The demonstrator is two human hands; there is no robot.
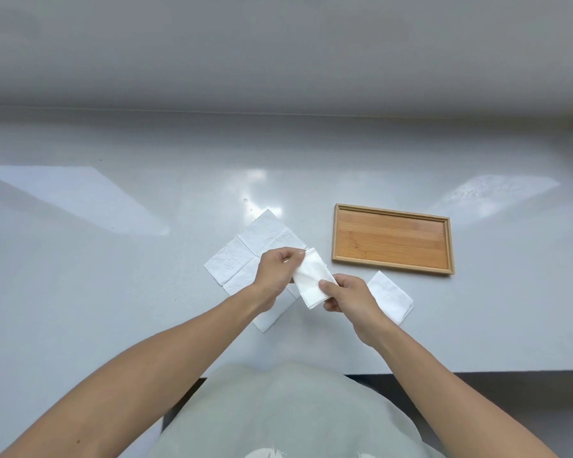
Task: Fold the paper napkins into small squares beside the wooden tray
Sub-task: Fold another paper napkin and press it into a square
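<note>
Grip, left: the left hand (278, 269) pinches the far end of the napkin (311, 278) between thumb and curled fingers.
Grip, right: the right hand (346, 294) pinches the near end of the same napkin, with the thumb on top and the fingers under it.
Napkin in hand: it is a folded strip of several layers, held between the two hands a little above the counter (146, 309), left of the tray (341, 233). Its far end curls over at the left fingers.
Step, as I judge it: the strip looks ready for one more fold, end to end, to become a small square.
Handling: the paper is very light, thin and soft. It has no stiffness, so it sags where no finger supports it, and it tears easily if pulled. The layers can slide on each other.
Where to hold: I think the best place is at the corners or short ends, with a light pinch through all layers, then press the crease flat on the counter.
Open napkin (245, 256): it lies unfolded on the counter under the left hand, with visible crease lines.
Square (389, 297): one folded napkin lies on the counter just in front of the tray, beside the right hand.
Tray: wooden, nothing lies in it.
</note>
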